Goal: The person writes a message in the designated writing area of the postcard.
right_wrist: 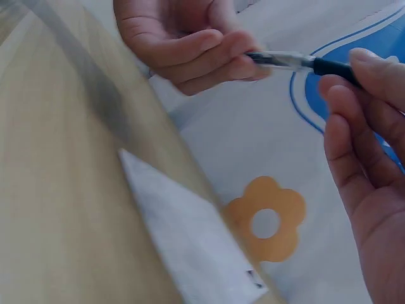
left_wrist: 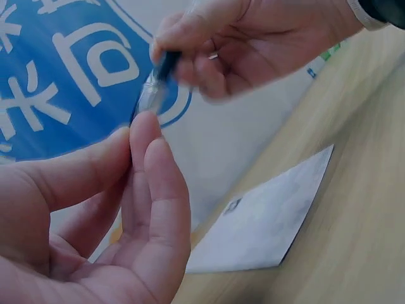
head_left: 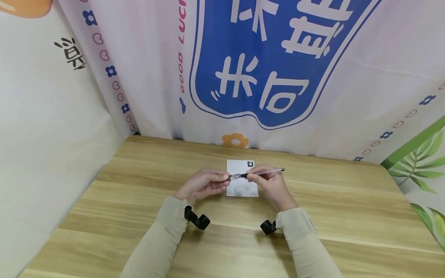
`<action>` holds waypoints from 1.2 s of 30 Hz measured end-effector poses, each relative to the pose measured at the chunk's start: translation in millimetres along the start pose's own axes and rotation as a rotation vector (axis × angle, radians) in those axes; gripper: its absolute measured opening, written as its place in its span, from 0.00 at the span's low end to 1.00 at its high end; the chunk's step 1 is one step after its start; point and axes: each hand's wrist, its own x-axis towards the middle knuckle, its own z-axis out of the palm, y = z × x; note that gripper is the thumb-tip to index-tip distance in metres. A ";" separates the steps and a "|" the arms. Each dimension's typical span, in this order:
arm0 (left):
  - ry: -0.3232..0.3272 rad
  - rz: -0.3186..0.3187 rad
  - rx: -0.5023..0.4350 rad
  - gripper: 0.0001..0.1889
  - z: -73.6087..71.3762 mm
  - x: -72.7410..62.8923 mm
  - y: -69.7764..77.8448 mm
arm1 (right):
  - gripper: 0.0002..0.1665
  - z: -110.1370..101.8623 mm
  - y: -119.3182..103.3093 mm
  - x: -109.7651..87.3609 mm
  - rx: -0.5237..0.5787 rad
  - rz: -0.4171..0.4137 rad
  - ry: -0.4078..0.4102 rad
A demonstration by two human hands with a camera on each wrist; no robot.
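Note:
A slim pen (head_left: 272, 171) with a clear barrel and a black grip section is held level above the table between both hands. My right hand (head_left: 272, 186) pinches it at the black grip with thumb and fingers. Over the pen's front end sits a clear cap (right_wrist: 282, 59), whose far end my left hand (head_left: 206, 183) pinches between thumb and fingertips. The left fingertips hide the cap's end. Below the hands lies a white card (head_left: 242, 190) with a small dark square printed near one corner.
The wood-grain table (head_left: 222, 247) spreads around the card. A printed curtain (head_left: 156, 96) with a blue sign pattern and an orange flower hangs along its back edge. Black camera mounts (head_left: 201, 221) are strapped at both wrists over light sleeves.

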 end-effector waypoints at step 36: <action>0.356 0.205 0.196 0.19 -57.5 -24.2 32.0 | 0.05 -26.7 -0.8 11.6 0.155 0.100 0.553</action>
